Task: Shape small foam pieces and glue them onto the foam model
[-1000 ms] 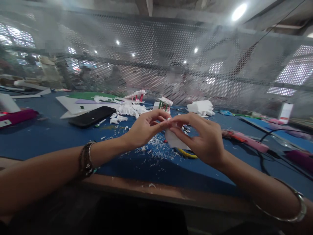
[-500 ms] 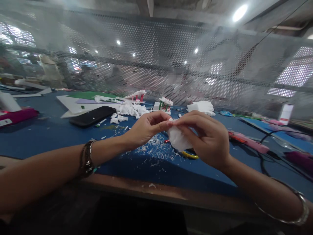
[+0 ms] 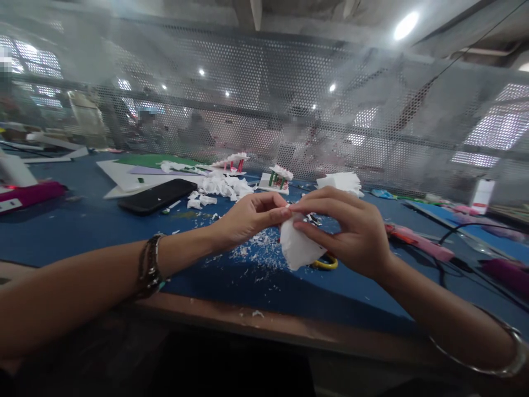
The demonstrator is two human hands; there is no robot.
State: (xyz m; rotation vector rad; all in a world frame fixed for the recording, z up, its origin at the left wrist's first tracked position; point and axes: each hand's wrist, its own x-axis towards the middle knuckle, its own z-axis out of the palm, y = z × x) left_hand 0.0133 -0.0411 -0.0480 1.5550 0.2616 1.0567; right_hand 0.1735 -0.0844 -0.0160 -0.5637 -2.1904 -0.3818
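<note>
Fingertips: your L hand [image 3: 252, 218] has thumb + index pinched narrow at the top corner of a thin white paper piece [image 3: 300, 251]; your R hand [image 3: 349, 229] grips the same corner, thumb in front, fingers behind, tips almost meeting the L ones.
Paper: held up btwn both hands, hanging from the pinch, bottom edge over the blue tabletop [image 3: 95, 237].
Wrists: dark beaded bracelet [image 3: 149, 264] on your L, silver bangle [image 3: 516, 355] on your R.
Under hands: white shreds [image 3: 264, 255] scattered on the blue; yellow loop handle [image 3: 326, 264] pokes out by the paper's lower R, rest hidden.
L of hands: black smartphone [image 3: 159, 196], lying flat nr torn white scraps [image 3: 229, 186]; green sheet [image 3: 151, 160] behind.
Beyond fingers: small model w/ green posts [image 3: 273, 179], another w/ pink posts [image 3: 235, 164] to its L; white stack [image 3: 341, 182] to R.
R side: pink corded tool [image 3: 425, 244] on table; lit phone [image 3: 482, 197] upright farther off.
Backdrop: perforated mesh screen [image 3: 248, 105], blurry shapes thru it.
</note>
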